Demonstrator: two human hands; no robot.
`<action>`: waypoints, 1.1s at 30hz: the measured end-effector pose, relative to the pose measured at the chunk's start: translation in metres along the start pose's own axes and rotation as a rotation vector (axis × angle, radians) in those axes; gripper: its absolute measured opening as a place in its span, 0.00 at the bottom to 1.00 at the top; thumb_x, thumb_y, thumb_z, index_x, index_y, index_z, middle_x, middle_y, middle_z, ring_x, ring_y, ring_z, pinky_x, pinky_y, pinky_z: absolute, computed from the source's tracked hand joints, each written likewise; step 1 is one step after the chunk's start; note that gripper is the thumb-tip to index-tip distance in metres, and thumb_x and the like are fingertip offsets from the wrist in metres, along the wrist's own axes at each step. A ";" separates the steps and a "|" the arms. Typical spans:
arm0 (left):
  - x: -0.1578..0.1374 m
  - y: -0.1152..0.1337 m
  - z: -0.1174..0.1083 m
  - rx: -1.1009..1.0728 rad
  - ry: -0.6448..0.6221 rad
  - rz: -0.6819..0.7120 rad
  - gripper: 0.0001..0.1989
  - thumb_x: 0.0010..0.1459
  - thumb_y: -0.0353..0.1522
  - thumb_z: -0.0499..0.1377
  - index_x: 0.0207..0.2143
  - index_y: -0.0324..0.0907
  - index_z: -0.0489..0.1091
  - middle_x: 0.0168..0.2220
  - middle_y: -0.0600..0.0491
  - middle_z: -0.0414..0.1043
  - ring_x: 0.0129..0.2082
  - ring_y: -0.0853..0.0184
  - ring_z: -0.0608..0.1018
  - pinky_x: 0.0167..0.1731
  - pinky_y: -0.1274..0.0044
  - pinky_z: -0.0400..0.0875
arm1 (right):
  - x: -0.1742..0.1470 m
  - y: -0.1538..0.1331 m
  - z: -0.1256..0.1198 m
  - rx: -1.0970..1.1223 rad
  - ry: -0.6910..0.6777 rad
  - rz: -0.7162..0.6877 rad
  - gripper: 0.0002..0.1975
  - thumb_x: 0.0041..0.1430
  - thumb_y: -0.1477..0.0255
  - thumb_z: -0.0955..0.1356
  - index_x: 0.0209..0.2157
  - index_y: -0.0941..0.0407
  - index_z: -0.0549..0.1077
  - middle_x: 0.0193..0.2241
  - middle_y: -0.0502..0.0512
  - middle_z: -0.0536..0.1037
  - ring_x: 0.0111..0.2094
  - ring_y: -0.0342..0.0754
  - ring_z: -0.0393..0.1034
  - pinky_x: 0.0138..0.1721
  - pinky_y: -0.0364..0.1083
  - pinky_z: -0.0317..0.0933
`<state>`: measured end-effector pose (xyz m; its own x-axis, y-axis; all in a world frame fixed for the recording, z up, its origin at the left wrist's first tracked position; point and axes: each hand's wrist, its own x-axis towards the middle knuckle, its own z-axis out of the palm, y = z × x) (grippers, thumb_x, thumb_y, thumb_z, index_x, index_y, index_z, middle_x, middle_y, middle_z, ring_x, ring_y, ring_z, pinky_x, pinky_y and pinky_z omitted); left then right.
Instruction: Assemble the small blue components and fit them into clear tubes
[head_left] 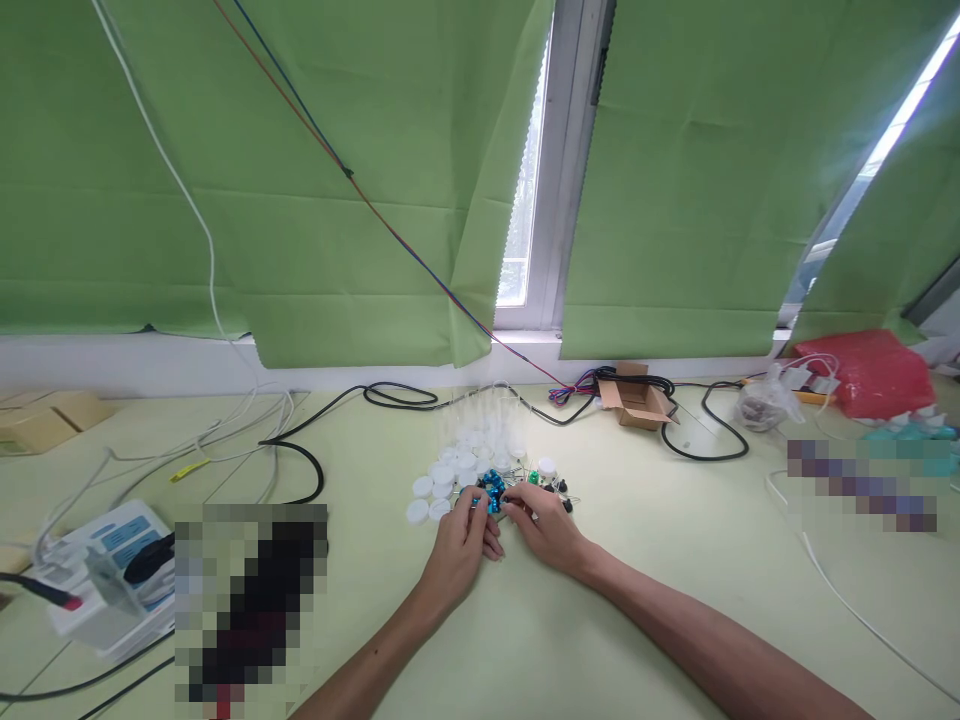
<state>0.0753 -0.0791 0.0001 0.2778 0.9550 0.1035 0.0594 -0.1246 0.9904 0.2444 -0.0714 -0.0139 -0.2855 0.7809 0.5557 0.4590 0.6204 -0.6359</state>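
A small pile of shiny blue parts [493, 482] lies on the table at the fingertips of both hands. My left hand [459, 545] is closed in a pinch at the near left side of this pile. From the right, my right hand [551, 528] pinches beside it, thumb and index finger close together. What either hand holds is too small and too covered to name. Round white caps [423, 487] lie loose to the left and behind. A small green part [533, 478] and several black parts [562, 486] lie just beyond my right hand.
Clear upright tubes [484, 412] stand behind the caps. An open cardboard box [637, 405] and black cables [401, 395] lie along the wall. To the left is a white power unit [112, 590] with cords. A red bag [862, 375] is at the far right.
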 end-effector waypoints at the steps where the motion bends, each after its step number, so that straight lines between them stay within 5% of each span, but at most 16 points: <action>1: 0.000 -0.001 0.000 0.004 0.005 0.011 0.16 0.62 0.46 0.50 0.35 0.44 0.63 0.24 0.56 0.70 0.22 0.67 0.77 0.24 0.75 0.75 | 0.000 0.000 0.000 -0.001 -0.002 0.000 0.07 0.66 0.72 0.61 0.38 0.55 0.71 0.31 0.53 0.73 0.31 0.47 0.67 0.35 0.45 0.61; 8: 0.004 -0.006 -0.004 0.016 -0.008 0.051 0.13 0.63 0.43 0.50 0.36 0.44 0.64 0.27 0.55 0.71 0.28 0.67 0.77 0.34 0.72 0.75 | 0.000 0.002 0.000 0.000 -0.003 0.001 0.07 0.66 0.72 0.62 0.41 0.55 0.71 0.31 0.54 0.74 0.32 0.47 0.68 0.35 0.45 0.62; 33: 0.008 -0.005 -0.008 -0.118 -0.036 0.046 0.10 0.62 0.41 0.54 0.37 0.43 0.65 0.32 0.55 0.70 0.33 0.65 0.77 0.37 0.72 0.73 | -0.001 0.009 0.004 0.103 -0.005 -0.002 0.07 0.62 0.73 0.66 0.43 0.56 0.69 0.32 0.52 0.74 0.32 0.45 0.69 0.36 0.44 0.64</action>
<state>0.0697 -0.0691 -0.0032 0.3117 0.9386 0.1478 -0.0670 -0.1334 0.9888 0.2454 -0.0664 -0.0230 -0.2904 0.7797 0.5547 0.3692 0.6261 -0.6868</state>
